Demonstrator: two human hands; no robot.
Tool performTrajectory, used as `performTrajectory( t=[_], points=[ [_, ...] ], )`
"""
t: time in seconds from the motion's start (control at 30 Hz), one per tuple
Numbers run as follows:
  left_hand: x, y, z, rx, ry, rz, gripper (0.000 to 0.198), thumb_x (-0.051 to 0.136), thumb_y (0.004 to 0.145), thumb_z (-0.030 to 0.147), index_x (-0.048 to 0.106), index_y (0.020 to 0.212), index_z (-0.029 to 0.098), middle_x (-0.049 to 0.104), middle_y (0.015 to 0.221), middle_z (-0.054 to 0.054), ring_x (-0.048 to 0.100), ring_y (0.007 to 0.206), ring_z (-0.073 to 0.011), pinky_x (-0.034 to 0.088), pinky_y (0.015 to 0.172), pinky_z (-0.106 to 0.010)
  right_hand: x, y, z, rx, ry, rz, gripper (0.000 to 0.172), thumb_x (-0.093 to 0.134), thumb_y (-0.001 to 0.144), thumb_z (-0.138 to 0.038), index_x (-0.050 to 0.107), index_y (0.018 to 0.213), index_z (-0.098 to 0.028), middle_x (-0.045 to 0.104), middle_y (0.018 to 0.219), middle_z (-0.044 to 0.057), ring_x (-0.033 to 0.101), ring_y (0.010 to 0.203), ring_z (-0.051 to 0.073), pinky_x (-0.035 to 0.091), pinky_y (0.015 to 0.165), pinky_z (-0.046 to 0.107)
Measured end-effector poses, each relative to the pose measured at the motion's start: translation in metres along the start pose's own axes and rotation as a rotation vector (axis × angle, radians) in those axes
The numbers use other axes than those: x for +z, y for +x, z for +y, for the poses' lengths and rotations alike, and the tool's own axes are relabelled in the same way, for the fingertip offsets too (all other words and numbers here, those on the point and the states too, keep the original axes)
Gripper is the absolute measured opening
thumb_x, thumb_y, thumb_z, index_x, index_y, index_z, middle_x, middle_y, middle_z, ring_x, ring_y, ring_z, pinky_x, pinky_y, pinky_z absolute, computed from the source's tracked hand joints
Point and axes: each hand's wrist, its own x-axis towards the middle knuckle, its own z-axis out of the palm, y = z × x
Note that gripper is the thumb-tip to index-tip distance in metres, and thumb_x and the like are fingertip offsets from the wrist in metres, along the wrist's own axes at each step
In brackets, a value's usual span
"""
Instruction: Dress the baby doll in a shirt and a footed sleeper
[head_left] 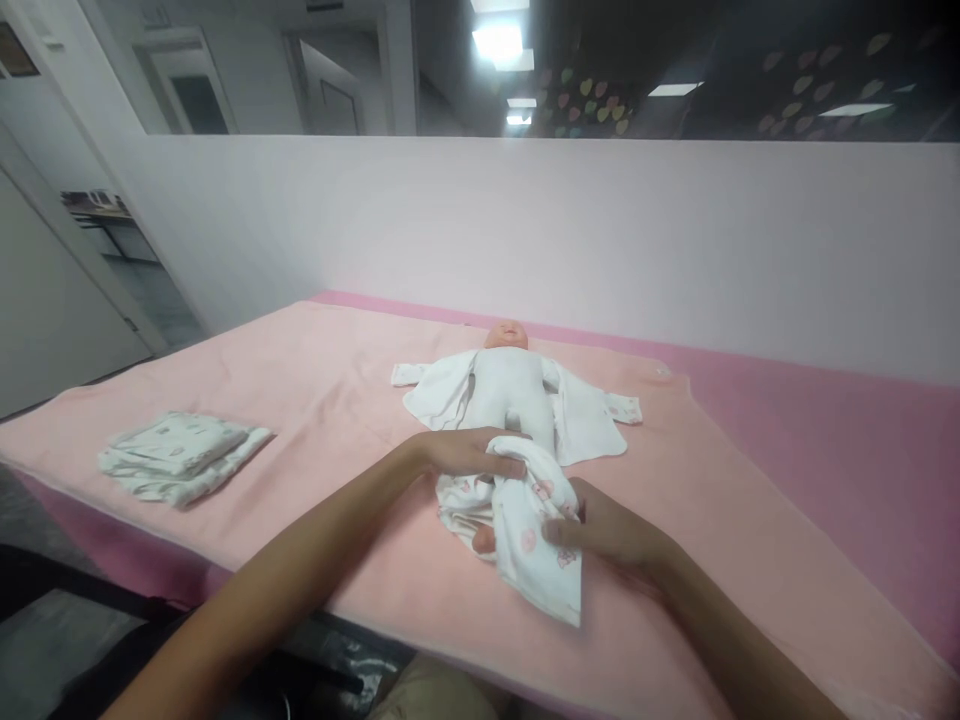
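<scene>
A baby doll (508, 385) in a white bodysuit lies on its back, head towards the wall. Under it a white jacket (585, 415) is spread open, sleeves out to both sides. White printed pants (529, 540) are bunched around the doll's legs, and one foot (484, 540) shows at a cuff. My left hand (469, 453) is closed on the upper part of the pants. Lower down on the right, my right hand (592, 522) pinches the other pant leg, which hangs loose towards me.
A folded stack of printed cloth (180, 450) lies at the left of the pink-covered table (322, 390). Behind the table stands a white wall (562, 230) with a dark window above. The table's front edge is close to my body.
</scene>
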Motion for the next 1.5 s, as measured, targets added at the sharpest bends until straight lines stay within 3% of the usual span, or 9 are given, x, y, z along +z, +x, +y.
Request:
performTrajectory(
  t=[0.17,0.3,0.53,0.7,0.87,0.97,1.1,1.27,1.5],
  points=[
    [-0.003,-0.002,0.000,-0.133,0.004,-0.029,0.055,0.087,0.075,0.054,0.073,0.114,0.019,0.075,0.107,-0.004,0.069,0.102,-0.0253,0.056,0.084,-0.032,0.001,0.003,0.004,-0.032,0.110,0.163,0.058,0.063,0.098,-0.057,0.058,0.144,-0.022,0.071,0.120,0.011,0.067,0.106,0.026,0.054,0.091,0.038],
    [-0.003,-0.004,0.000,-0.184,0.006,-0.063,0.053,0.100,0.055,0.037,0.077,0.100,0.020,0.076,0.102,-0.002,0.070,0.102,-0.0277,0.058,0.083,-0.033,0.001,0.007,0.004,-0.044,0.103,0.226,0.059,0.059,0.100,-0.059,0.056,0.146,-0.023,0.070,0.120,0.011,0.066,0.109,0.027,0.053,0.096,0.039],
    [-0.005,-0.003,-0.007,-0.160,-0.021,0.015,0.046,0.092,0.069,0.046,0.076,0.104,0.020,0.076,0.104,-0.002,0.070,0.103,-0.0262,0.057,0.087,-0.034,-0.001,0.004,0.005,0.030,0.027,0.186,0.058,0.060,0.098,-0.062,0.061,0.138,-0.020,0.070,0.113,0.009,0.065,0.097,0.023,0.054,0.095,0.038],
    [-0.004,-0.001,-0.008,-0.030,-0.056,-0.025,0.051,0.086,0.078,0.051,0.072,0.116,0.018,0.075,0.113,-0.006,0.069,0.108,-0.0261,0.056,0.092,-0.034,-0.002,0.003,0.000,-0.013,-0.009,0.056,0.066,0.074,0.088,-0.062,0.061,0.137,-0.019,0.070,0.111,0.009,0.065,0.100,0.025,0.054,0.093,0.038],
    [-0.004,-0.003,-0.004,-0.073,-0.006,-0.013,0.051,0.081,0.083,0.055,0.072,0.119,0.019,0.075,0.113,-0.005,0.069,0.108,-0.0251,0.056,0.092,-0.032,-0.002,0.002,-0.001,0.015,0.025,-0.010,0.072,0.081,0.082,-0.057,0.061,0.138,-0.017,0.071,0.114,0.011,0.065,0.107,0.028,0.053,0.098,0.042],
    [-0.006,-0.002,-0.007,-0.113,-0.025,0.000,0.054,0.086,0.074,0.059,0.074,0.106,0.017,0.076,0.099,-0.004,0.071,0.097,-0.0251,0.058,0.082,-0.031,-0.004,0.002,0.001,-0.034,0.047,0.043,0.072,0.075,0.085,-0.064,0.060,0.140,-0.018,0.069,0.119,0.013,0.063,0.113,0.029,0.051,0.100,0.043],
    [-0.009,-0.001,-0.012,-0.129,-0.093,-0.061,0.059,0.100,0.051,0.042,0.076,0.098,0.019,0.076,0.096,-0.001,0.070,0.098,-0.0266,0.058,0.084,-0.033,-0.004,0.004,0.000,-0.083,0.004,0.083,0.068,0.064,0.090,-0.072,0.068,0.129,-0.018,0.070,0.121,0.014,0.063,0.117,0.030,0.051,0.101,0.042],
    [-0.007,-0.003,-0.010,-0.202,-0.086,-0.021,0.050,0.100,0.053,0.035,0.076,0.094,0.020,0.075,0.093,0.000,0.071,0.096,-0.0264,0.058,0.081,-0.033,0.000,0.003,0.000,0.008,0.046,0.180,0.070,0.066,0.092,-0.067,0.059,0.143,-0.020,0.068,0.129,0.014,0.062,0.122,0.030,0.047,0.109,0.046],
    [-0.008,-0.005,-0.010,-0.165,-0.073,-0.044,0.053,0.097,0.061,0.039,0.076,0.107,0.021,0.077,0.107,-0.003,0.070,0.110,-0.0291,0.057,0.094,-0.038,-0.001,0.006,-0.012,-0.024,0.094,0.042,0.091,0.091,0.073,-0.047,0.052,0.150,-0.020,0.066,0.134,0.014,0.062,0.124,0.032,0.052,0.103,0.043]
  ],
)
